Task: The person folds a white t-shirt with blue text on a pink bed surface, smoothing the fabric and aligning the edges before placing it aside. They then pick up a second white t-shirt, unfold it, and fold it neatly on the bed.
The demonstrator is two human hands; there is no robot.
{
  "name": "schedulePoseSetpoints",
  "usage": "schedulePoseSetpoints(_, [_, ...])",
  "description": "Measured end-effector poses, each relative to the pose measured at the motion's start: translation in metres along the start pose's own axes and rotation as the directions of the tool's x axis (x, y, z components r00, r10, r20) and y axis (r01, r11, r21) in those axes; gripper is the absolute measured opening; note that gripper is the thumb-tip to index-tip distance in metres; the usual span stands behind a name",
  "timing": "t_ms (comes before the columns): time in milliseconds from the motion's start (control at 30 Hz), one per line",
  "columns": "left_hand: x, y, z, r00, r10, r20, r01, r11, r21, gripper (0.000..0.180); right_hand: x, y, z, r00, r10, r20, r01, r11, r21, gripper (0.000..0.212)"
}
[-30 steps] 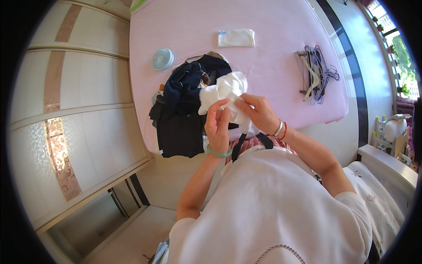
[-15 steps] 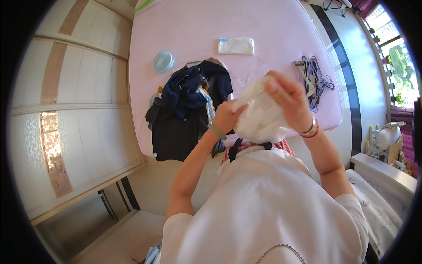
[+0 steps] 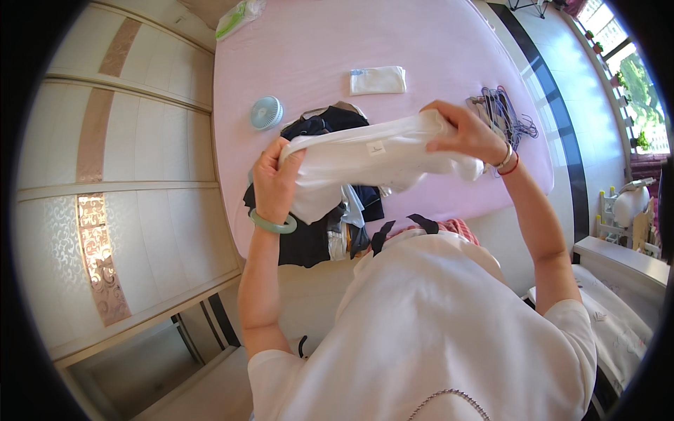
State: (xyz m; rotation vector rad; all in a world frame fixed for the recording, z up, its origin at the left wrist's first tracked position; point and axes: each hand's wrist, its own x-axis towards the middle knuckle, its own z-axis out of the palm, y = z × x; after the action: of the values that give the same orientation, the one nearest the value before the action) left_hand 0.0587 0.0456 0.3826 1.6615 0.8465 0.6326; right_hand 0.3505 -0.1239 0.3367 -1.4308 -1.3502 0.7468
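A white garment (image 3: 351, 154) with a small pale label is stretched between my hands above the bed. My left hand (image 3: 276, 181), with a green bangle at the wrist, pinches its left end. At the other end my right hand (image 3: 469, 135) grips the cloth, fingers curled over it. Behind and below the garment lies a heap of dark clothes (image 3: 302, 235), partly covered by it, with some light pieces showing among the dark ones. Beyond my hands a folded white cloth (image 3: 378, 81) lies flat on the pink bedsheet (image 3: 421, 35).
A small light-blue fan (image 3: 267, 113) is on the bed beside the clothes. Several thin hangers (image 3: 507, 116) lie bunched near the bed's right edge. Panelled wardrobe doors (image 3: 147, 147) line the left side. A white-and-green package (image 3: 240, 19) is at the far left corner.
My hands have moved apart, the left one leftward, so the bunched white garment is now spread wide between them. It now covers part of the dark heap.
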Motion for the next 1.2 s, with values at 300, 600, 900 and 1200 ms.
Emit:
schedulePoseSetpoints(300, [-0.009,0.038,-0.03,0.957,0.232,0.172,-0.289,0.78,0.555,0.029,0.022,0.003,-0.009,0.983,0.058,-0.176,-0.038,0.993,0.112,0.02])
schedulePoseSetpoints(600, [0.008,0.065,0.039,0.951,0.094,0.295,-0.248,0.8,0.546,0.033,0.049,-0.094,0.06,0.954,-0.296,-0.052,0.274,0.928,-0.252,0.049])
schedulePoseSetpoints(900, [0.011,0.087,0.052,0.951,0.134,-0.28,-0.227,0.915,-0.333,0.031,0.021,-0.04,0.129,0.995,0.084,-0.046,-0.066,0.946,0.316,0.035])
schedulePoseSetpoints(1200, [0.026,0.096,0.027,0.937,0.027,-0.349,-0.203,0.854,-0.479,0.036,0.013,-0.03,0.101,0.997,0.003,0.079,-0.023,0.967,0.252,0.042])
